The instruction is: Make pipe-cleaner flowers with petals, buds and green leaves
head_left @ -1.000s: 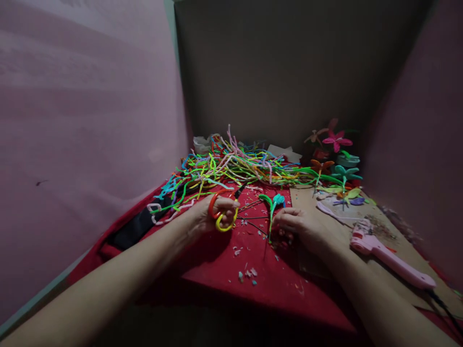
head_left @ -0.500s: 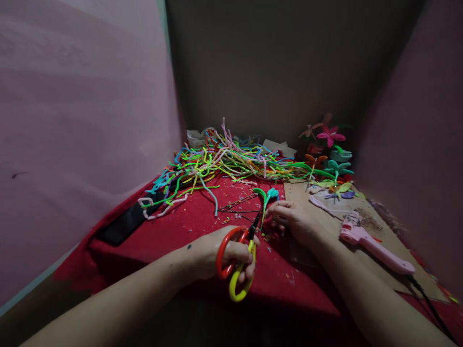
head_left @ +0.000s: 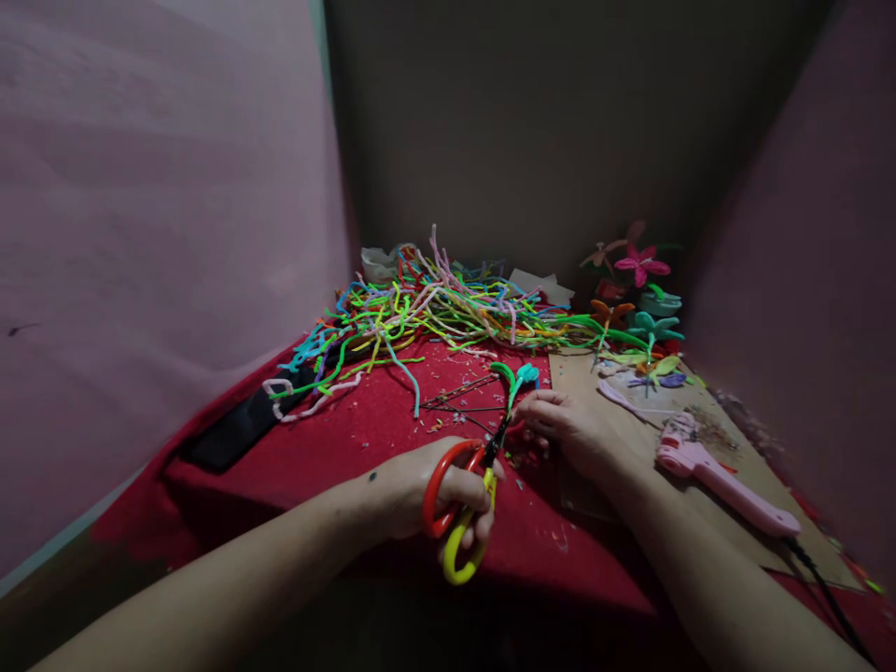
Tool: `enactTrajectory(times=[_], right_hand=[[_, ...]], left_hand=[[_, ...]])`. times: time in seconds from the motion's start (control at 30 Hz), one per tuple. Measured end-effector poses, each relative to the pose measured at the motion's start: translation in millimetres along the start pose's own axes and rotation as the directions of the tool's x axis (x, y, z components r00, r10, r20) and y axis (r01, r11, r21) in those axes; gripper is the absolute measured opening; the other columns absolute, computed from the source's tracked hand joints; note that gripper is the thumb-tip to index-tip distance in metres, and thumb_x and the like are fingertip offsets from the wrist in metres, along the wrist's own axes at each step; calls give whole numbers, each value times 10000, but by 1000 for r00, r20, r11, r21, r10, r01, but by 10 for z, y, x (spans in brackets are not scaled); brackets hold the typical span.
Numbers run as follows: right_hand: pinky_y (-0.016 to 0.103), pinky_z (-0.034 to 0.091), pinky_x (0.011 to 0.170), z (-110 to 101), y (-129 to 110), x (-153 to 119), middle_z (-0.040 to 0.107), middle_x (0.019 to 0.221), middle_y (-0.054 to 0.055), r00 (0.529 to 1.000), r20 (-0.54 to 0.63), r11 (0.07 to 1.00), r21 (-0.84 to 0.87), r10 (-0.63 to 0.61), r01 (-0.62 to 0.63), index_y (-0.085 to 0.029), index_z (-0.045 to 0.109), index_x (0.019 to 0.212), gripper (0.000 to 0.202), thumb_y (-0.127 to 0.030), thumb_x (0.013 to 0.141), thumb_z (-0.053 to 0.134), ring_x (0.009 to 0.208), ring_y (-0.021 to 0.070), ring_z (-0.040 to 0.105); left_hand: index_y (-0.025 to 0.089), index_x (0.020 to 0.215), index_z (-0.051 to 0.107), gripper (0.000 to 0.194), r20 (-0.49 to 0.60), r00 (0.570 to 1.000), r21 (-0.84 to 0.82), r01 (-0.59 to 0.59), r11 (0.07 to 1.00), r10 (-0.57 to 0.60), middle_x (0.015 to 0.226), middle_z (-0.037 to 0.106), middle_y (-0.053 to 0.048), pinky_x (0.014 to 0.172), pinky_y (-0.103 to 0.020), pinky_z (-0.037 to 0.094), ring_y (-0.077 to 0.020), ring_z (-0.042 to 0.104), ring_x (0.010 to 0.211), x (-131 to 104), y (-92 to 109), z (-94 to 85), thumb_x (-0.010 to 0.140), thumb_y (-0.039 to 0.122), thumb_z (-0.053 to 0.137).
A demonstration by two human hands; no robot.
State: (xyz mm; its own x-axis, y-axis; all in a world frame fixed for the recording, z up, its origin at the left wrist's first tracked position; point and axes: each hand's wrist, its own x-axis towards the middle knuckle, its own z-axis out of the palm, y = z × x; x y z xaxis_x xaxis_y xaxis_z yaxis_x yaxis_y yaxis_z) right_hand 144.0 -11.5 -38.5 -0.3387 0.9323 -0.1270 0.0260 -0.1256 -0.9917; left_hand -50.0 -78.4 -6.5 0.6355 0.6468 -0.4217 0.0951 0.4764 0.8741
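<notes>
My left hand [head_left: 427, 485] grips a pair of scissors [head_left: 489, 479] with one red and one yellow handle loop, its fingers through the loops. The dark blades point away from me, at the stem of a green and turquoise pipe-cleaner piece [head_left: 522, 378]. With fingers pinched together, my right hand [head_left: 564, 425] holds that piece low on its stem, just right of the blades. How far the blades are closed around the stem is too small to tell. Thin dark wires [head_left: 462, 408] lie on the red cloth [head_left: 392, 425] beyond the scissors.
A tangled heap of coloured pipe cleaners [head_left: 448, 313] spans the back. At left lies a black phone [head_left: 231, 434]. On the right, a cardboard sheet [head_left: 595, 373] carries a pink glue gun [head_left: 728, 481] with a cord. Finished pipe-cleaner flowers [head_left: 642, 265] stand behind it. Pink walls flank both sides.
The scissors have shifted slightly, and their blades now overlap the lower stem of the pipe-cleaner piece. My right hand stays almost in place. The view has tilted a little.
</notes>
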Motion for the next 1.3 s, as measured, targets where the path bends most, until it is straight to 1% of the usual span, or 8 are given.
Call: enactTrajectory(times=[0.23,0.43,0.53,0.87,0.97,1.1,1.2,1.3], right_hand=[[200,262,393,15,-21,0,517,484,-26,1000,-8,999,30,-12,13,-156,564,637,136,-282,656,614,392,61,390],[205,278,402,17,-11,8,557,504,-16,1000,-12,998,60,-6,7,-163,563,629,157,-302,668,623,404,67,409],[198,275,389,14,-1,10,567,511,-21,1000,0,997,78,0,0,-162,586,637,129,-283,668,616,395,60,403],[190,297,393,20,-64,-14,650,615,42,999,4,997,75,36,-36,-140,628,669,123,-254,668,582,469,98,525],[185,317,399,11,-65,-20,669,663,59,999,28,997,66,44,-46,-143,626,684,116,-249,680,579,525,123,578],[193,340,404,-21,-28,-10,692,772,81,998,52,997,74,27,-31,-149,629,703,135,-265,701,561,512,113,567],[206,351,412,-11,-3,-18,692,855,90,998,49,995,96,35,-39,-153,637,712,156,-283,707,550,506,106,553],[208,317,393,28,6,-37,671,701,69,996,69,997,51,57,-61,-154,650,723,152,-284,688,580,465,103,518]], left_hand=[[124,747,531,150,-25,999,34,-24,999,25,562,597,-24,446,-222,422,-106,522,452,78,55,12,603,169,536],[115,680,556,98,-2,999,189,-44,981,45,555,559,-16,442,-210,389,-89,485,441,92,105,-9,671,207,523],[117,613,536,159,-29,999,275,-36,961,45,540,526,-8,426,-204,363,-76,451,425,95,84,-49,709,242,514],[142,770,537,116,9,1000,385,-7,923,4,633,599,-12,482,-205,413,-98,523,494,-216,163,-147,751,254,522],[151,731,525,114,-12,1000,480,14,877,-9,662,614,-23,497,-207,421,-116,558,545,-285,164,-163,764,256,498],[166,665,505,116,38,999,609,-1,793,-27,626,584,-6,466,-194,389,-104,525,515,-292,156,-137,761,217,464],[182,626,492,123,70,997,746,-79,661,39,582,549,12,428,-187,330,-89,455,471,-336,213,-83,747,201,480],[196,656,536,123,8,987,854,-91,512,163,588,551,7,438,-203,297,-102,439,484,-416,283,-102,752,271,521]])
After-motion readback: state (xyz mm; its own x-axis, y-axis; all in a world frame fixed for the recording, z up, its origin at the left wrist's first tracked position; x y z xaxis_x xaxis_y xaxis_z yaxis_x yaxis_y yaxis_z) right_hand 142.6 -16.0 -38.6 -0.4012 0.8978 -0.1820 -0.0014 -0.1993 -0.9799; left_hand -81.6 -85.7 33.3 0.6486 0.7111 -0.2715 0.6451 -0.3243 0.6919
